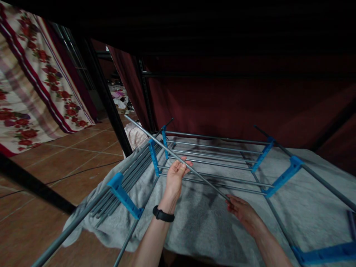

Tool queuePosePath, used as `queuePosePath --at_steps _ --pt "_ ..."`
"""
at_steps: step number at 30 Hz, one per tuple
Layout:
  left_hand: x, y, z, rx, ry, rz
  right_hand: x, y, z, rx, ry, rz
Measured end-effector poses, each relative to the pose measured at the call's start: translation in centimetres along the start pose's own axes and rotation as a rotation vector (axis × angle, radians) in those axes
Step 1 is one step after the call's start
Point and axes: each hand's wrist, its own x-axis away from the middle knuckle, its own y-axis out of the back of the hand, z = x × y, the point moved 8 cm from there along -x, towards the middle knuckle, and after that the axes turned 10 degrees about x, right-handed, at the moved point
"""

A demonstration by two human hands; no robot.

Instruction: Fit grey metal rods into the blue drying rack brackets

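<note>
A long grey metal rod [204, 179] slants across the middle of the view, held in both hands. My left hand [175, 171], with a black band on its wrist, pinches it near its middle between thumb and fingers. Around its lower right end my right hand [241, 210] is closed. Below and behind the hands lies a partly built rack with grey tubes [214, 148] and blue plastic brackets [283, 177]. Several cross rods join the far brackets. At the near left, another blue bracket [125, 196] sits on the rack's side tubes.
Several loose rods [130, 181] lie bundled on the left of the grey blanket [200, 218]. Black metal posts [108, 100] and a dark beam overhead frame the space. A dark red curtain [236, 104] hangs behind. To the left are a floral cloth [52, 81] and tiled floor [83, 152].
</note>
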Motion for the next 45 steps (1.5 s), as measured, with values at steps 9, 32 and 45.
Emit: queuePosePath --at_steps 9,32,45 --pt "-0.4 1.4 0.5 0.010 0.016 -0.060 1.5 -5.9 -1.7 0.445 0.032 0.373" --pt "-0.2 1.5 2.6 -0.035 0.110 -0.050 2.1 -10.1 -1.6 0.687 0.305 0.424" --pt "-0.2 1.7 3.2 -0.047 0.128 -0.041 2.3 -11.1 -2.5 0.625 0.252 0.458"
